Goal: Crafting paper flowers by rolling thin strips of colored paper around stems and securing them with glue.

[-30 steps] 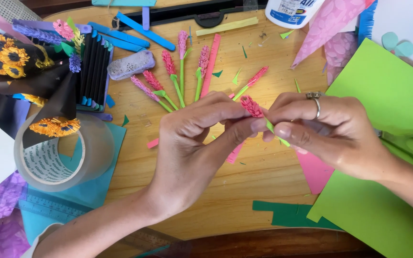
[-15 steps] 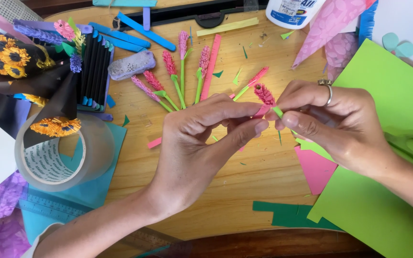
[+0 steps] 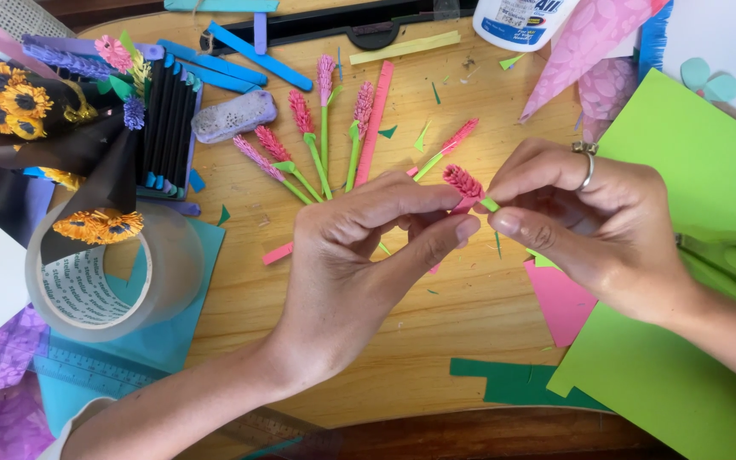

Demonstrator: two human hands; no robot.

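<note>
My left hand (image 3: 368,255) and my right hand (image 3: 594,221) meet over the wooden table (image 3: 402,341), both pinching one small paper flower (image 3: 463,181) with a pink fringed head and a thin green stem. The left fingertips hold the pink end from below. My right thumb and forefinger grip the green stem; a ring sits on that hand. Several finished pink paper flowers on green stems (image 3: 317,140) lie fanned out on the table just beyond my left hand.
A big roll of clear tape (image 3: 117,273) and a black-wrapped bouquet of yellow paper flowers (image 3: 36,111) are at the left. Green paper sheets (image 3: 692,170) with green-handled scissors (image 3: 730,255) lie at the right. A glue bottle (image 3: 521,21), blue strips (image 3: 257,55) and pink paper (image 3: 560,298) surround them.
Both hands have lifted slightly toward the far side with the flower. The pink head now sticks out more above my fingers, and the right hand has shifted its hold on the stem.
</note>
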